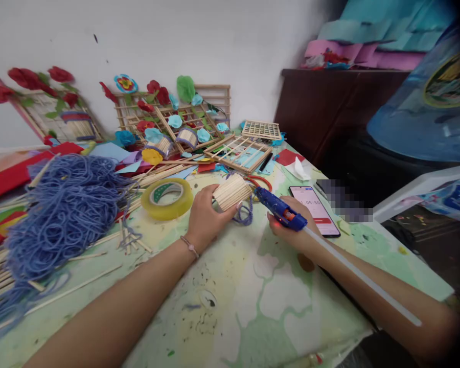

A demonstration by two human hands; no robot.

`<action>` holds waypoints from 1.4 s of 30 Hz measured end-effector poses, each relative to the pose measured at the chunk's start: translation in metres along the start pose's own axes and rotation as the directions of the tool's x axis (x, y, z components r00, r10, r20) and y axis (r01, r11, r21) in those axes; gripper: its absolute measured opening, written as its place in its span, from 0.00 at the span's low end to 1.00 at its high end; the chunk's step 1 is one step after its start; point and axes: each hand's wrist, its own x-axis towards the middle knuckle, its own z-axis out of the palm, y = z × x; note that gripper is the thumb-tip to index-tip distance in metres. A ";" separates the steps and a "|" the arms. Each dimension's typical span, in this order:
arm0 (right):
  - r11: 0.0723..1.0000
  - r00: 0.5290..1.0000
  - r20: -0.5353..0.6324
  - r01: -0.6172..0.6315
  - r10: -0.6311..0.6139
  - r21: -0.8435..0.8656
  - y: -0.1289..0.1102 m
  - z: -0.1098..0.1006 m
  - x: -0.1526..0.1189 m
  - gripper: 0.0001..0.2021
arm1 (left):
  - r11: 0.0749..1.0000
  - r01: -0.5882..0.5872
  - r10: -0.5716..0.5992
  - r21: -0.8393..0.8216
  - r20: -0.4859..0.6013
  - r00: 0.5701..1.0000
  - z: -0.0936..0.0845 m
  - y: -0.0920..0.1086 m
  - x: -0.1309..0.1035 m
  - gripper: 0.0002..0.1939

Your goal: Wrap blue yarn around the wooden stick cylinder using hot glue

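My left hand (206,215) grips a small cylinder of wooden sticks (232,191), tilted with its end toward the right. A strand of blue yarn (244,214) loops under the bundle. My right hand (291,230) holds a blue glue gun (280,208), its nozzle touching or nearly touching the bundle's right end. A long clear glue stick (362,278) trails from the gun's back along my right forearm.
A roll of yellow tape (167,198) lies left of my left hand. A big heap of blue yarn (67,204) fills the left side. A phone (314,203) lies beyond the gun. Stick frames with paper flowers (168,122) lean on the wall. The table edge (406,266) drops off at right.
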 end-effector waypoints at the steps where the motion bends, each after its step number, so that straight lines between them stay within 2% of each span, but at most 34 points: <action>1: 1.000 1.000 0.000 -0.014 0.014 -0.006 0.001 0.000 0.000 0.13 | 1.000 0.002 -0.002 -0.003 -0.001 1.000 0.000 0.000 0.000 0.27; 10: 0.988 0.987 0.038 -0.154 0.155 -0.024 -0.004 -0.001 -0.001 0.06 | 1.000 0.013 -0.013 0.002 0.000 1.000 0.001 -0.003 0.000 0.28; 13: 0.981 0.980 0.052 -0.188 0.190 -0.039 -0.006 -0.002 0.000 0.06 | 1.000 0.016 -0.016 0.004 0.002 1.000 0.001 -0.003 0.000 0.27; 20: 0.997 0.997 -0.004 -0.071 0.071 0.006 0.004 0.003 -0.001 0.09 | 1.000 0.021 -0.021 0.008 -0.006 1.000 0.001 -0.003 0.000 0.27; 29: 0.997 0.997 -0.055 -0.053 0.056 0.052 0.006 0.002 -0.003 0.07 | 0.999 0.040 -0.040 0.028 0.001 0.999 0.002 -0.005 0.001 0.28; 31: 0.996 0.995 -0.074 -0.059 0.064 0.059 0.006 0.002 -0.004 0.06 | 0.997 0.056 -0.058 0.054 0.030 0.998 0.002 -0.006 0.001 0.28; 35: 0.996 0.990 -0.132 -0.036 0.047 0.082 0.004 0.001 -0.004 0.05 | 0.981 0.092 -0.124 0.170 0.187 0.975 0.006 -0.010 0.001 0.26; 37: 0.995 0.990 -0.136 -0.032 0.045 0.098 0.001 0.000 -0.004 0.04 | 0.971 0.091 -0.143 0.223 0.229 0.963 0.009 -0.011 0.000 0.28; 42: 0.980 0.990 -0.092 -0.092 0.109 0.175 -0.008 -0.001 -0.006 0.06 | 0.957 0.104 -0.133 0.271 0.093 0.987 0.011 -0.005 -0.004 0.42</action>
